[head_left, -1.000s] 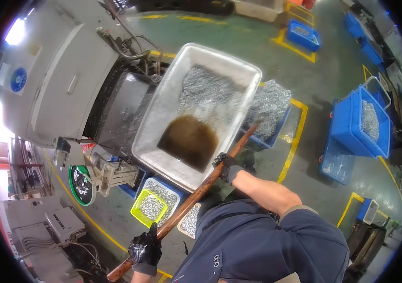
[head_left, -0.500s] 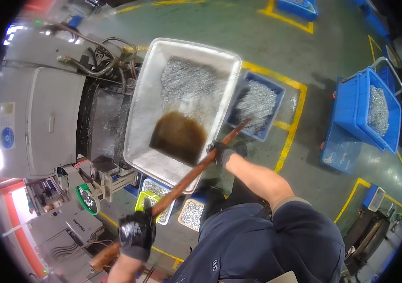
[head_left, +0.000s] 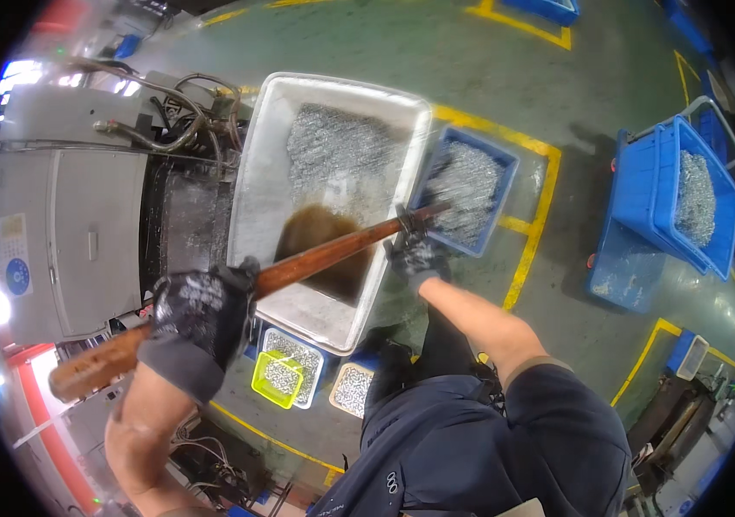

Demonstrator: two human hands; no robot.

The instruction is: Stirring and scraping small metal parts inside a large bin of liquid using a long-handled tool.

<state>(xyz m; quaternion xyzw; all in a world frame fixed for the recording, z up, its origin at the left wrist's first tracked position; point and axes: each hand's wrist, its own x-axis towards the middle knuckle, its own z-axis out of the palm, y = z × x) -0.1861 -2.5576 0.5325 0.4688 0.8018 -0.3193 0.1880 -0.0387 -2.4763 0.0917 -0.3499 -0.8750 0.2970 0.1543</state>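
Note:
I hold a long reddish-brown wooden pole (head_left: pixel 324 257) in both gloved hands, slanted across a large white tub (head_left: pixel 245 185). My left hand (head_left: pixel 202 317) is closed round its thick lower part, left of the tub's near end. My right hand (head_left: pixel 417 248) grips it farther up, by the tub's right rim. The pole's narrow far end reaches over a blue bin (head_left: pixel 511 185) of shiny metal shavings (head_left: pixel 471 181); any tool head there is too blurred to make out. Inside the tub lie more shavings (head_left: pixel 337 142) and a pool of dark brown liquid (head_left: pixel 320 222).
Grey machinery (head_left: pixel 96 233) with hoses stands along the left. Near the tub's lower end are a yellow-green basket (head_left: pixel 279 395) and a tray of small metal parts (head_left: pixel 352 388). A wheeled cart with a blue bin (head_left: pixel 647 185) of shavings stands at right. Yellow lines (head_left: pixel 540 207) mark the floor.
My left hand has risen with the pole's lower end, so the pole lies flatter across the tub. The right hand has moved slightly right and up, toward the blue bin.

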